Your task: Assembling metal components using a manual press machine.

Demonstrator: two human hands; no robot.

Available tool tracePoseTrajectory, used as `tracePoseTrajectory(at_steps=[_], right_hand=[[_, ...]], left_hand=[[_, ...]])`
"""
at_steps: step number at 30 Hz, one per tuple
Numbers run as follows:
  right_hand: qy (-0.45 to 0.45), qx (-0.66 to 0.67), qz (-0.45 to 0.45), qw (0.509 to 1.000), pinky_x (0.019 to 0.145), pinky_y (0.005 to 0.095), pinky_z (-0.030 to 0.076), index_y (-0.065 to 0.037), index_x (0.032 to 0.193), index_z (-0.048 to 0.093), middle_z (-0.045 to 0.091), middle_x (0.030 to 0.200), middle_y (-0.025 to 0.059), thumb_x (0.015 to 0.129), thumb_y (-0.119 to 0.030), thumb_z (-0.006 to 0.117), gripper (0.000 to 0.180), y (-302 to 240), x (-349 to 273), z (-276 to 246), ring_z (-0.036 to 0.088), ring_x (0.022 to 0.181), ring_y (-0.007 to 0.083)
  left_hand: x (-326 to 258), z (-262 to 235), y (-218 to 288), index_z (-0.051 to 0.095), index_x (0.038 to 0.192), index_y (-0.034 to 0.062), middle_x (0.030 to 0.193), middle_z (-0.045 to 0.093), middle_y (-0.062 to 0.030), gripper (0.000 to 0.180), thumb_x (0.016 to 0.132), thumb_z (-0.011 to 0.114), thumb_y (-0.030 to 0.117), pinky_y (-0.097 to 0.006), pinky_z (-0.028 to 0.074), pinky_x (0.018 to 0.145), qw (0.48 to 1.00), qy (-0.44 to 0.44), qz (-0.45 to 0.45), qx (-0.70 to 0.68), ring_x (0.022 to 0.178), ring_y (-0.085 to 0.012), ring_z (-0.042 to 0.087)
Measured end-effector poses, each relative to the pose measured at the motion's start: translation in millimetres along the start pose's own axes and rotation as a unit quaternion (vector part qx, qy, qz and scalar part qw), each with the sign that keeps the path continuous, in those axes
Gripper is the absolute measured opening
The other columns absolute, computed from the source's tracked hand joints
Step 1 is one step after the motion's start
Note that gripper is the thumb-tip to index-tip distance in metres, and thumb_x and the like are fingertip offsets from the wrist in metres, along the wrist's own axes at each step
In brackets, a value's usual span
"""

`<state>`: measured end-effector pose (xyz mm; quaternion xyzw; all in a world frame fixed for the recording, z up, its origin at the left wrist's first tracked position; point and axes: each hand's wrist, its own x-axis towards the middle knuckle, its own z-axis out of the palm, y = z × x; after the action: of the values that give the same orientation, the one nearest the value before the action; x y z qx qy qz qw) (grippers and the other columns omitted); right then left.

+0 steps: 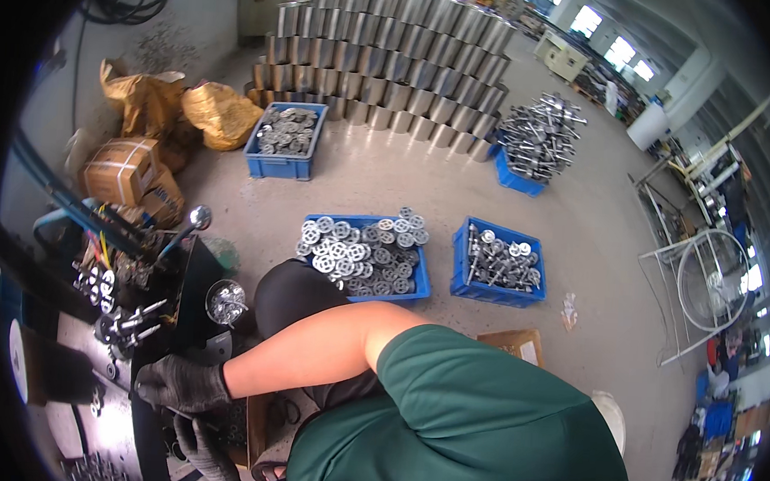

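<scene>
My right hand (182,384), in a dark grey glove, reaches left to the edge of a metal-topped workbench (118,431). Its fingers are curled, and whatever they hold is hidden. Below it, my left hand (206,456) wears a similar glove, its visible fingers stretched apart and pointing up toward the bench edge. Beside the right hand stands a dark cylindrical machine part (66,372). Shafts with metal fittings (125,324) lie on the bench just beyond. Several small metal parts (101,469) are gathered at the bench's near end.
A round bowl of small metal pieces (226,303) stands by the bench. Blue crates hold metal discs (349,252) and shafts (504,262). Another disc crate (306,167) and a shaft-filled crate (520,180) stand farther off, near stacked metal cylinders (386,62). Cardboard boxes (120,170) are at left.
</scene>
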<state>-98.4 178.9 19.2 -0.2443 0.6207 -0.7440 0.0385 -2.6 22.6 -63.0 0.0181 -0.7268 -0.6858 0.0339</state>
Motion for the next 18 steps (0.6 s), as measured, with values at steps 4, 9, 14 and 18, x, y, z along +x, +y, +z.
tracePoseTrajectory(at_steps=[4,9,14,18], right_hand=[[-0.016,0.080,0.024,0.996,0.070,0.0332,0.054,-0.003,0.092,0.061,0.066,0.078,0.0050,0.101,-0.017,0.051,0.020,-2,-5,10,0.064,0.075,0.0139],[-0.027,0.033,0.004,0.999,0.070,0.0331,0.055,-0.004,0.094,0.058,0.065,0.078,0.0072,0.101,-0.016,0.050,0.016,-18,-16,-15,0.064,0.073,0.0153],[0.041,-0.141,-0.066,0.987,0.068,0.0442,0.049,-0.003,0.093,0.057,0.064,0.076,0.0169,0.097,-0.017,0.055,0.014,-2,-26,-8,0.065,0.074,0.0322],[0.055,-0.086,-0.008,0.995,0.073,0.0445,0.050,-0.004,0.100,0.059,0.066,0.084,0.0160,0.098,-0.022,0.058,0.018,17,-39,-10,0.066,0.083,0.0368]], left_hand=[[6,-21,-24,0.048,0.146,0.0002,0.138,0.058,-0.0111,0.047,0.104,0.060,0.019,-0.037,0.047,0.103,0.999,-0.010,0.010,-0.030,0.122,-0.0220,0.055],[15,-3,-23,0.049,0.144,0.0030,0.132,0.060,-0.0102,0.045,0.103,0.061,0.016,-0.035,0.049,0.098,0.995,-0.041,-0.041,-0.079,0.115,-0.0228,0.058],[28,-14,-54,0.047,0.147,0.0039,0.135,0.058,-0.0099,0.047,0.103,0.059,0.015,-0.037,0.049,0.098,0.999,-0.029,-0.005,-0.029,0.118,-0.0238,0.056],[39,1,-34,0.039,0.153,0.0028,0.141,0.055,-0.0123,0.054,0.104,0.057,0.019,-0.039,0.048,0.100,0.995,-0.062,0.015,-0.078,0.123,-0.0264,0.055]])
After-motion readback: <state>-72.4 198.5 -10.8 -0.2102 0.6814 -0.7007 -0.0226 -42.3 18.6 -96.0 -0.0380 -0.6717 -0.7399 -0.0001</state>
